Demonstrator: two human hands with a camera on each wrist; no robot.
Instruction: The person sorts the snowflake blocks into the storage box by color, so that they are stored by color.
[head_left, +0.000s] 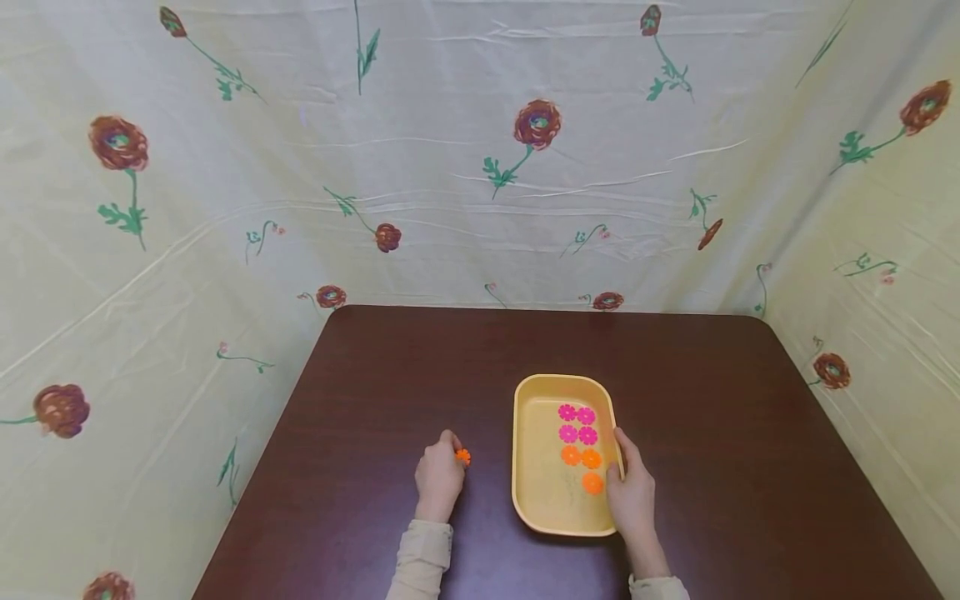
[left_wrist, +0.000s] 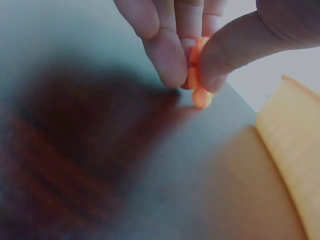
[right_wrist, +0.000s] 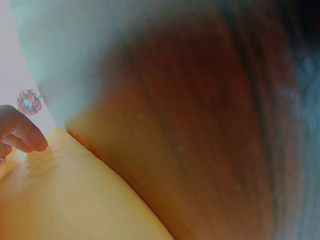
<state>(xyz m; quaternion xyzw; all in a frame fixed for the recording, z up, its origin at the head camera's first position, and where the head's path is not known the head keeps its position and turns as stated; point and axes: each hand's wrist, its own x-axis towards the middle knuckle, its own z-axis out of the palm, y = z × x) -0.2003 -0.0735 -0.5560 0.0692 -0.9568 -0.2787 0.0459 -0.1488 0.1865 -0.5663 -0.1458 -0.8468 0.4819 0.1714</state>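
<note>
Yellow tray [head_left: 527, 433], pink and orange flower pieces [head_left: 578, 446]

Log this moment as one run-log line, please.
left hand: pinches orange flower piece at table | right hand: holds yellow tray rim | tray: four pink, three orange pieces

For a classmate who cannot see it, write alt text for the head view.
A left hand pinches an orange flower piece just above a dark brown table, while the right hand holds the right rim of a yellow tray. In the tray lie four pink pieces and three orange pieces; flowered cloth hangs behind.
</note>
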